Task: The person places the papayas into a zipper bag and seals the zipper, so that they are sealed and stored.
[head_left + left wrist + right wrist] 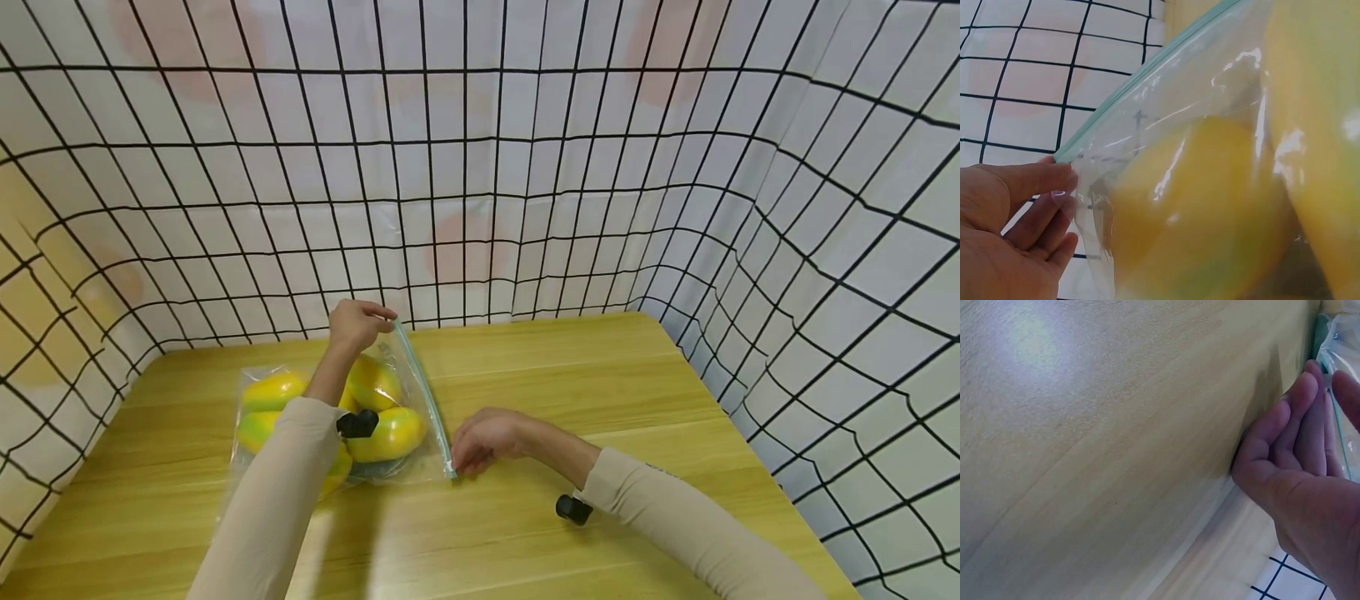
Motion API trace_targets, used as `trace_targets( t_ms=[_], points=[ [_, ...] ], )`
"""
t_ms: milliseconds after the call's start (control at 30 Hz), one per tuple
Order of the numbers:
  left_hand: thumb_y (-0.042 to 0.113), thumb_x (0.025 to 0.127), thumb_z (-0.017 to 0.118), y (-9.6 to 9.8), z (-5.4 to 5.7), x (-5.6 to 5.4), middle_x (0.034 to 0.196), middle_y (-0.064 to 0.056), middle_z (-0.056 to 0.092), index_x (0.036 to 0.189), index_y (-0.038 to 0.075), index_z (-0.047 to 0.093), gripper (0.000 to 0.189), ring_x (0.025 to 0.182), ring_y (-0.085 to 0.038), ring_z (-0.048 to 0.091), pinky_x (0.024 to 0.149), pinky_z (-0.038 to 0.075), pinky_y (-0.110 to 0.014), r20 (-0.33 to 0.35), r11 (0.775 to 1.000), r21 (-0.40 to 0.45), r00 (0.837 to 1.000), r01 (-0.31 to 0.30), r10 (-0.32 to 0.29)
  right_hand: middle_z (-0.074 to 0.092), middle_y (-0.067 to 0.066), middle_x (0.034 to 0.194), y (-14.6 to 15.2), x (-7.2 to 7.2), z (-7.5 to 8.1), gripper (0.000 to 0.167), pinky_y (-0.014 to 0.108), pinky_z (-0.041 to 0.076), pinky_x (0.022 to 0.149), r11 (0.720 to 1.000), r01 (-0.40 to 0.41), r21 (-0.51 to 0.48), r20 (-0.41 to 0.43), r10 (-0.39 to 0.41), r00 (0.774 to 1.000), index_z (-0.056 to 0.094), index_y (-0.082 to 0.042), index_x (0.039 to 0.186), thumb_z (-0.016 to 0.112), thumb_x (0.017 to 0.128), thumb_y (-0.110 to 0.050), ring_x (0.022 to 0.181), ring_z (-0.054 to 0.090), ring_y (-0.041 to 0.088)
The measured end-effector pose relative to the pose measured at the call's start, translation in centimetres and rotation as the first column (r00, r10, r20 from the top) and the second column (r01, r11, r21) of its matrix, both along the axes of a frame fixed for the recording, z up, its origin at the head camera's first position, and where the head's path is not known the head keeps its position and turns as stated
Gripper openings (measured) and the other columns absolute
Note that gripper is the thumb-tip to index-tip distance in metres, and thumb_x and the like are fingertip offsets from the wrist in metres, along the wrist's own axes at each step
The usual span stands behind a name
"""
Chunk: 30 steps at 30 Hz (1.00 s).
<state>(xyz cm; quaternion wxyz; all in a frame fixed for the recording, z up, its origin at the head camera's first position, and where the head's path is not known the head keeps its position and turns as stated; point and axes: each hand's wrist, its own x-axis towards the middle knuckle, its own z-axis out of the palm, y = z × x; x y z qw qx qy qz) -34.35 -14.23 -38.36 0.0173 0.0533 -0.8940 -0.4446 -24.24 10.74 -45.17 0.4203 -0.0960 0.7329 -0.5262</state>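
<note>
A clear zip bag (429,468) lies on the table with several yellow-green, mango-like fruits (388,435) inside. Its pale green zip strip (422,379) runs along the right side. My left hand (358,323) pinches the far corner of the bag at the strip's end; the left wrist view shows thumb and fingertips on the plastic there, beside one fruit (1197,212). At the near end of the strip my right hand (491,437) pinches the small whitish slider (1327,380) between thumb and fingers. The left forearm covers part of the bag.
The wooden table (570,367) is bordered at the back and sides by a white cloth screen with a black grid (465,167). A black wrist camera (573,509) sits under the right sleeve, another (358,424) on the left.
</note>
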Motion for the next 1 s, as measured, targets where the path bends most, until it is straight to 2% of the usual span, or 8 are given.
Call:
trace_targets(
  t_ms=[200,367,433,567,633,733,933,1000],
  points=[
    [0.013,0.093,0.073,-0.1,-0.2,0.0,0.141,-0.015,0.061,0.111,0.007,0.079,0.020,0.132,-0.037,0.048,0.098,0.048,-0.044,0.005,1.000,-0.001,1.000,0.002,-0.002,0.072,0.001,0.076,0.1,-0.1,0.1,0.010,0.023,0.055,0.065,0.997,-0.074,0.000,0.025,0.074,0.997,0.069,-0.008,0.079,0.068,0.088,-0.002,0.068,0.066,0.012],
    [0.014,0.093,0.072,0.1,-0.4,0.0,0.141,-0.015,0.061,0.110,0.009,0.080,0.020,0.130,-0.036,0.050,0.089,0.046,-0.038,0.012,1.000,0.019,1.000,-0.003,0.003,0.072,0.001,0.077,0.2,-0.1,0.2,0.010,0.023,0.056,0.066,0.996,-0.092,0.009,0.024,0.092,0.995,0.069,-0.009,0.081,0.068,0.088,-0.003,0.070,0.067,0.012],
    [0.014,0.093,0.072,0.1,-0.6,-0.1,0.139,-0.015,0.062,0.111,0.009,0.079,0.020,0.130,-0.035,0.050,0.090,0.047,-0.039,0.013,1.000,0.031,1.000,0.006,-0.006,0.072,0.002,0.078,0.2,0.0,0.2,0.010,0.023,0.056,0.067,0.996,-0.093,0.008,0.023,0.093,0.995,0.070,-0.008,0.081,0.068,0.089,-0.002,0.071,0.067,0.013],
    [0.015,0.093,0.073,0.1,-0.7,0.0,0.132,-0.015,0.067,0.111,0.008,0.079,0.020,0.129,-0.036,0.052,0.100,0.049,-0.044,0.015,0.999,0.026,1.000,0.026,-0.026,0.073,0.003,0.080,0.2,0.1,0.1,0.009,0.025,0.058,0.069,0.995,-0.098,0.005,0.024,0.097,0.995,0.070,-0.008,0.083,0.068,0.089,-0.001,0.073,0.068,0.014],
    [0.015,0.093,0.073,0.1,-0.7,0.2,0.129,-0.016,0.069,0.112,0.008,0.079,0.022,0.127,-0.036,0.054,0.102,0.049,-0.046,0.015,0.999,0.007,0.999,0.036,-0.036,0.073,0.003,0.081,0.2,0.1,0.1,0.007,0.027,0.060,0.071,0.994,-0.104,0.014,0.013,0.104,0.994,0.071,-0.006,0.084,0.069,0.089,-0.002,0.074,0.069,0.014],
    [0.016,0.092,0.072,0.3,-0.7,0.5,0.125,-0.017,0.070,0.115,0.007,0.078,0.025,0.121,-0.037,0.058,0.097,0.052,-0.046,0.018,0.998,-0.030,0.998,0.057,-0.057,0.074,0.004,0.083,0.3,0.0,0.3,0.003,0.031,0.062,0.075,0.992,-0.114,0.048,-0.019,0.115,0.993,0.073,-0.004,0.089,0.071,0.089,-0.006,0.076,0.071,0.015],
    [0.019,0.091,0.072,1.0,-0.4,1.3,0.118,-0.018,0.073,0.118,0.006,0.076,0.030,0.113,-0.038,0.062,0.088,0.057,-0.044,-0.016,0.976,-0.160,0.989,0.146,-0.150,0.075,0.009,0.091,1.1,-0.4,0.9,0.019,0.036,0.063,0.081,0.990,-0.095,0.107,-0.074,0.104,0.992,0.075,-0.002,0.103,0.074,0.088,-0.014,0.083,0.072,0.019],
    [0.019,0.091,0.071,1.1,-0.2,1.6,0.118,-0.018,0.073,0.118,0.006,0.075,0.030,0.111,-0.038,0.064,0.087,0.058,-0.044,-0.029,0.970,-0.179,0.985,0.165,-0.173,0.075,0.009,0.093,1.5,-0.7,1.2,0.022,0.037,0.062,0.082,0.990,-0.085,0.113,-0.085,0.095,0.992,0.075,-0.002,0.106,0.073,0.089,-0.015,0.085,0.072,0.020]
  ],
)
